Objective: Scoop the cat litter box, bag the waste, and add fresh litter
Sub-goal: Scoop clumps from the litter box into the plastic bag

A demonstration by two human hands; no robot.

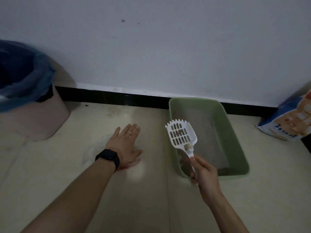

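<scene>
Litter box (235, 132) sits right of centre against the wall (151, 39), scoop (181, 137) held over its left edge. Bin (42, 115) is at far left, litter bag (289, 121) at far right, plastic bag (96, 148) on the floor (67, 165) at centre-left.

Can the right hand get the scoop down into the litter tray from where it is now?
Probably yes. The right hand holds the scoop right above the open green tray, and nothing lies between them.
</scene>
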